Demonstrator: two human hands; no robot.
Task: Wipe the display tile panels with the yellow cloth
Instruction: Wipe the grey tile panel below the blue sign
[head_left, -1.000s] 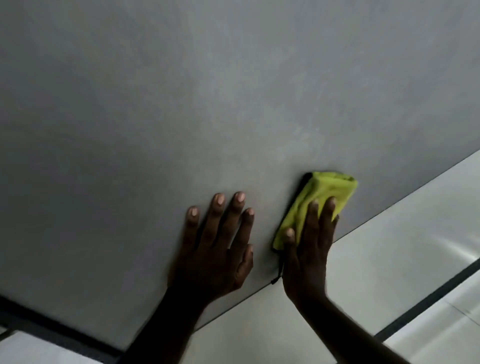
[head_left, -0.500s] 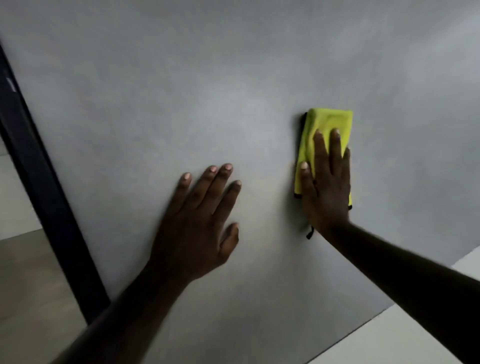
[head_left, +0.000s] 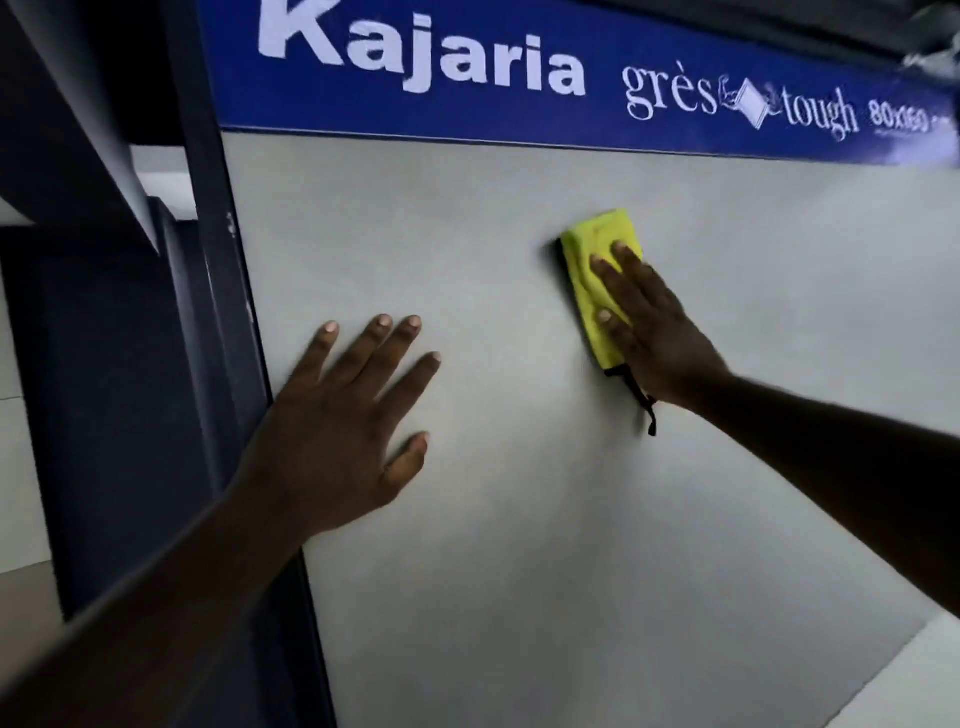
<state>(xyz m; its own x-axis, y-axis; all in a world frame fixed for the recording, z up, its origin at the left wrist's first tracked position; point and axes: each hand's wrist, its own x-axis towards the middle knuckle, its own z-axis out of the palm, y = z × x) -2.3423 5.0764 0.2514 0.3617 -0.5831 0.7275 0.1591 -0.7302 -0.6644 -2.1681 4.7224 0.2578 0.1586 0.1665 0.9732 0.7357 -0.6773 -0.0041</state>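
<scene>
Beside the dark metal frame post (head_left: 228, 312), our left hand (head_left: 343, 431) lies flat, fingers spread, on the matt grey tile panel (head_left: 467, 234). Our right hand (head_left: 654, 332) presses the folded yellow cloth (head_left: 597, 260) against the upper panel — fingers straight, gripping nothing. Lighter pressure may let the cloth slip.

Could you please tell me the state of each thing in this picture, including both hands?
Tile panel: upright, set in a dark frame.
Yellow cloth: folded, pressed flat against the panel.
Right hand: fingers straight, pressing on the cloth.
Left hand: flat on the panel, fingers spread, holding nothing.
Blue sign: mounted along the panel's top edge.
</scene>
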